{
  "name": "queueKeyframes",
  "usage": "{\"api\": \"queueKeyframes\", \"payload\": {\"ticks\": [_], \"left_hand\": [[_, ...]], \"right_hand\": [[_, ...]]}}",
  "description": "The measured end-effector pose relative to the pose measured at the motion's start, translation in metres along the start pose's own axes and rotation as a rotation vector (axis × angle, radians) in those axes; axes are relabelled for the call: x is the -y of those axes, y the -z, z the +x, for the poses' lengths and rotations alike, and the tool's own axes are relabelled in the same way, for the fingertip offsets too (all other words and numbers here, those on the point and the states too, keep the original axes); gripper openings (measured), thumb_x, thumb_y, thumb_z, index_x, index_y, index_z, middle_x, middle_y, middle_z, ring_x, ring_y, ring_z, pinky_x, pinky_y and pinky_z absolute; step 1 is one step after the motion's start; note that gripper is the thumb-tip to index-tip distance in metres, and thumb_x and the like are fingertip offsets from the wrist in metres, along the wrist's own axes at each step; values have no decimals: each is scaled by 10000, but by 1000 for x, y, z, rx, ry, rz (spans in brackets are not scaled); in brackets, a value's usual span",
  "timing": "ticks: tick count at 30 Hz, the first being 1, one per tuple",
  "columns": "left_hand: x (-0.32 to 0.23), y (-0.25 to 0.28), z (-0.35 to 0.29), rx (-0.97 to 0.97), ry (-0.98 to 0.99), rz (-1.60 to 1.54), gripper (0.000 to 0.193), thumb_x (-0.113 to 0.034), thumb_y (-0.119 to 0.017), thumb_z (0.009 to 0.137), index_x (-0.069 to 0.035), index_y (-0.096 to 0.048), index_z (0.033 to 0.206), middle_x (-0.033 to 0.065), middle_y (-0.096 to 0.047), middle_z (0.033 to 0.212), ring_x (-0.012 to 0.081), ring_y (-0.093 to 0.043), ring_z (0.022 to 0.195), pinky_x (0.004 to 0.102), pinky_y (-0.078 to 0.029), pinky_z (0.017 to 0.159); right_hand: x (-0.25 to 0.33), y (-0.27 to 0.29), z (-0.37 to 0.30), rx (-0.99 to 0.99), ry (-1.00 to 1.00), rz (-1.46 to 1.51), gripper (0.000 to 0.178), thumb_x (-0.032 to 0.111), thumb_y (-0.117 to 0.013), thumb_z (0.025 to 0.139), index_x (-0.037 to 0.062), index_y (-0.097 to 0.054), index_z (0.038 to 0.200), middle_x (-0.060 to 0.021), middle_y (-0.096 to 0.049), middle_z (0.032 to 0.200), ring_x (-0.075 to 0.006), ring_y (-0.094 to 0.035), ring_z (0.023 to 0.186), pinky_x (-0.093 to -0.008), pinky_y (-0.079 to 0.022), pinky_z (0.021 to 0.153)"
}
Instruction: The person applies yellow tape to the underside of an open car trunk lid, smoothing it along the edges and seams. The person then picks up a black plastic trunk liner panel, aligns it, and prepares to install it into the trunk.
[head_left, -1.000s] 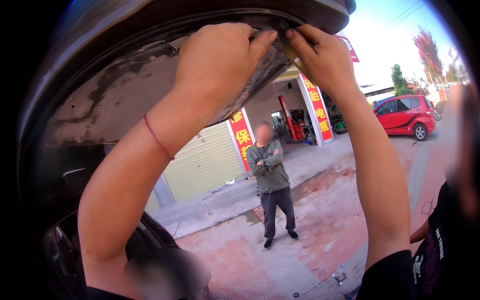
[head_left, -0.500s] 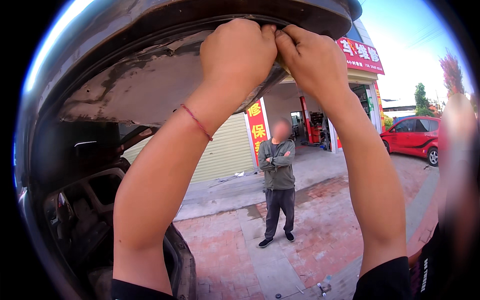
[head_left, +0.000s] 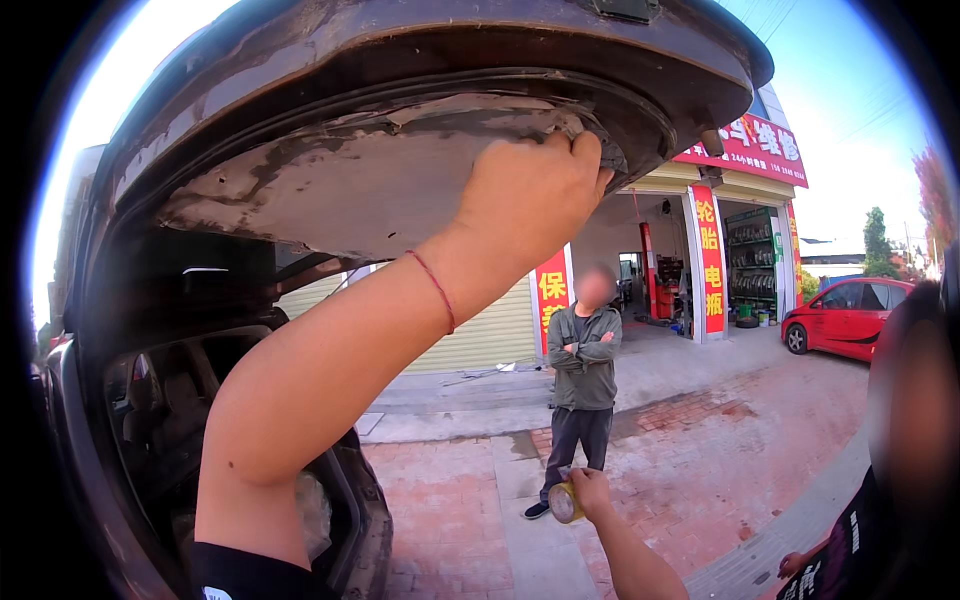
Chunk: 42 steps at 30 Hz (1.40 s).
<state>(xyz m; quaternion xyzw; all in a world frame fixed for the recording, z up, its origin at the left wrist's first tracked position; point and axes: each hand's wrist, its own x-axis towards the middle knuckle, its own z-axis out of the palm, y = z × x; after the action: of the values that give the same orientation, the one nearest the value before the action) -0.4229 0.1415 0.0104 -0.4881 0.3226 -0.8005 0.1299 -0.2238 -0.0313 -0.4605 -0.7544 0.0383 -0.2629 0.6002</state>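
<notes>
Overhead is the raised dark tailgate of a vehicle, its underside fitted with a dirty grey panel. My left hand, a red string round its wrist, reaches up to the panel's right end. Its fingers are curled and pressed together there; what lies under the fingertips is hidden. Low in front of me, my right hand grips a roll of yellowish tape, well apart from the tailgate.
A person with crossed arms stands ahead on the paving. Another person in dark clothing is close at the right. The open vehicle interior lies at left. Behind are a workshop bay and a red car.
My right hand has come down from the tailgate and now shows the tape roll. My left hand stays up at the panel, its fingers shifted. The view has tilted, showing more tailgate.
</notes>
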Motion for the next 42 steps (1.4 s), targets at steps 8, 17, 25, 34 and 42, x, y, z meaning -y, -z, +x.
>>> {"api": "queueKeyframes", "payload": {"ticks": [8, 17, 25, 34, 42], "left_hand": [[8, 15, 31, -184, -65, 21, 104, -174, -634, 844, -94, -570, 830, 80, -660, 718, 268, -685, 624, 397, -543, 552], [161, 105, -75, -5, 342, -215, 193, -158, -598, 895, -62, -757, 945, 128, -706, 751, 278, -670, 617, 369, -528, 608], [248, 138, -181, -97, 699, 82, 209, -100, -598, 912, -6, -639, 1094, 121, -717, 962, 228, -682, 788, 339, -535, 753], [-97, 176, -585, 739, 1719, -816, 312, -157, -645, 952, 1, -592, 1215, 86, -685, 910, 174, -672, 811, 320, -543, 743], [-253, 353, -722, 1487, 1742, -1324, 259, -170, -614, 971, -52, -640, 1200, 155, -662, 988, 244, -640, 869, 343, -537, 794]], "right_hand": [[-17, -4, -42, 124, -112, 153, 289, 222, -605, 909, -27, -748, 876, -102, -728, 819, -171, -668, 749, -313, -516, 716], [-56, 31, -79, 219, -9, -32, 313, 198, -584, 914, -58, -754, 855, -129, -738, 782, -187, -671, 719, -317, -527, 690], [-35, -3, -87, 332, 47, -119, 309, 233, -607, 949, -32, -763, 969, -132, -749, 837, -202, -690, 774, -331, -532, 743], [55, -68, -173, 613, 622, -448, 241, 223, -675, 923, 37, -738, 1063, -114, -716, 849, -230, -674, 780, -355, -528, 705], [49, -161, -206, 585, -66, -286, 264, 264, -679, 975, 26, -750, 1065, -87, -749, 921, -159, -664, 845, -371, -549, 764]]}}
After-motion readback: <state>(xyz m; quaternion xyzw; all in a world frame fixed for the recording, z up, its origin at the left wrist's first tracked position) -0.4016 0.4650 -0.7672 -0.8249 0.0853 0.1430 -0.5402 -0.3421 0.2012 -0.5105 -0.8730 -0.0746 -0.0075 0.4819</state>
